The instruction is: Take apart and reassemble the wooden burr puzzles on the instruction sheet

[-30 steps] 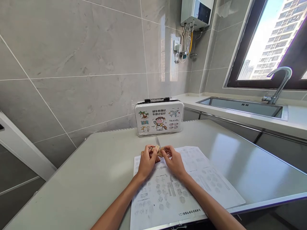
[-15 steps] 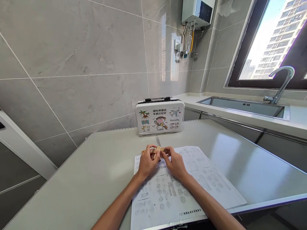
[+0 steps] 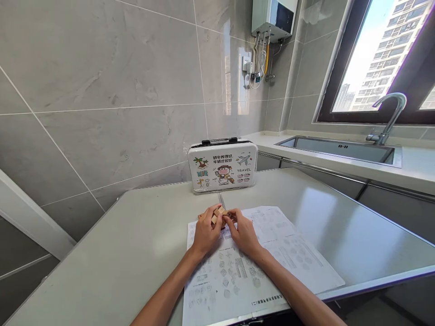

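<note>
At the lower left of the frame, a pale table was seen. Right of it, near the lower centre, small wooden blocks were grouped over the far edge of a printed sheet. Their left part was clasped by the curled fingers of the left hand; their right end was pinched by the thumb and fingertips of the right hand, set close beside. How the blocks joined could not be told, being partly covered. For careful handling, a steady hold was judged best given by the left hand, with only light, straight pressure applied by the right; if resistance were met, the piece was better re-angled than forced. Loose blocks were best kept low, so that any slip would be caught by the sheet. Behind, mid-frame, a white case was stood upright.
</note>
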`<state>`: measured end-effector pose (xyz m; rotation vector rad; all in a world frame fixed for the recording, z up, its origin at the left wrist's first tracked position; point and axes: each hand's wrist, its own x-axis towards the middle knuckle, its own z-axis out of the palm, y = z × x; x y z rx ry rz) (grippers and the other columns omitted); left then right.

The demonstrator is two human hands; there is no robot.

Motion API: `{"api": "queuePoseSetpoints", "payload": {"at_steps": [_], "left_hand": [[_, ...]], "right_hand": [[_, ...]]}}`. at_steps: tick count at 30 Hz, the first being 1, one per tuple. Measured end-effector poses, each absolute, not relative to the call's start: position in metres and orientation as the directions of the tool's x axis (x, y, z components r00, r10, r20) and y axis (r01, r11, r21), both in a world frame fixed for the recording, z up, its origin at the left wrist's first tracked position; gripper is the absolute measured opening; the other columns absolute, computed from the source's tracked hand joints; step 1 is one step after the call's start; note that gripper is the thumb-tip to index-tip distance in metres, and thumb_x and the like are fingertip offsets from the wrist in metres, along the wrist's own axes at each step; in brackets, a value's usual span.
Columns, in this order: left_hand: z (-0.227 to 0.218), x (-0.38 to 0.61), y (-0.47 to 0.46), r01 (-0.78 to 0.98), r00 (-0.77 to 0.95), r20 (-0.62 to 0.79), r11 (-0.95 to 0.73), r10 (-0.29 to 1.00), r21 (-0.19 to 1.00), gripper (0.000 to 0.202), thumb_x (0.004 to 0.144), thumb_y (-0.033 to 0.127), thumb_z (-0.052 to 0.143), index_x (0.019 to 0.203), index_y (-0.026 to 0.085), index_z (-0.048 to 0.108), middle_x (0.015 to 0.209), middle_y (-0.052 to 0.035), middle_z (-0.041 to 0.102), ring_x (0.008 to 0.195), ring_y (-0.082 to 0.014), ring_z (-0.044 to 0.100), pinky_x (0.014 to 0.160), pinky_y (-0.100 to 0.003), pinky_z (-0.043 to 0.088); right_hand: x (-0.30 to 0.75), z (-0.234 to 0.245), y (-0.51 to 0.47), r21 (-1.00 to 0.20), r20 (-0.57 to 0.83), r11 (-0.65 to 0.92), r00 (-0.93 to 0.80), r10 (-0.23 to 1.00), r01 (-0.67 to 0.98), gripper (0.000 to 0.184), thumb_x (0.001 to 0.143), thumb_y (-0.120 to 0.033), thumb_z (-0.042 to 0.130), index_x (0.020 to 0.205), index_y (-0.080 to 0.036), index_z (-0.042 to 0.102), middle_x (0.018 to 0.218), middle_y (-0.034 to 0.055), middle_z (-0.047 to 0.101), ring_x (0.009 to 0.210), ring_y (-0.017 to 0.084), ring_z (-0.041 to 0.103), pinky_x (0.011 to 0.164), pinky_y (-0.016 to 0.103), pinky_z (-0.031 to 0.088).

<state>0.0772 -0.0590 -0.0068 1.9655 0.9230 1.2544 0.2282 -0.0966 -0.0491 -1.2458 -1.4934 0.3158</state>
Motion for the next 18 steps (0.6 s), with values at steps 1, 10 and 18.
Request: {"api": "queuePoseSetpoints", "payload": {"at_steps": [1,10,18], "left_hand": [[-0.008,0.077,-0.058,0.262,0.326,0.498,-0.583,0.804,0.769,0.035,0.091,0.029,0.066,0.125,0.030,0.070,0.117,-0.0076,0.073,0.102,-0.0280,0.066,0.090,-0.036,0.044],[-0.013,0.074,-0.053,0.334,0.449,0.543,-0.697,0.710,0.634,0.057,0.077,0.026,0.078,0.133,0.028,0.063,0.111,-0.0073,0.068,0.102,-0.0292,0.063,0.093,-0.039,0.045],[-0.022,0.072,-0.047,0.505,0.476,0.591,-0.752,0.652,0.423,0.060,0.077,0.027,0.077,0.134,0.024,0.061,0.113,-0.0096,0.064,0.105,-0.0300,0.062,0.095,-0.043,0.048]], "right_hand": [[0.229,-0.050,-0.096,-0.766,0.548,0.409,0.173,0.818,0.495,0.016,0.105,-0.040,0.047,0.106,-0.026,0.055,0.096,0.0063,0.078,0.085,0.026,0.077,0.077,0.038,0.057],[0.233,-0.048,-0.093,-0.865,0.465,0.403,0.178,0.867,0.299,0.020,0.104,-0.046,0.051,0.102,-0.026,0.057,0.095,0.0066,0.079,0.085,0.026,0.077,0.075,0.038,0.060],[0.231,-0.046,-0.097,-0.813,0.502,0.417,0.125,0.856,0.405,0.018,0.104,-0.042,0.053,0.105,-0.026,0.060,0.095,0.0050,0.078,0.084,0.024,0.076,0.075,0.036,0.058]]}}
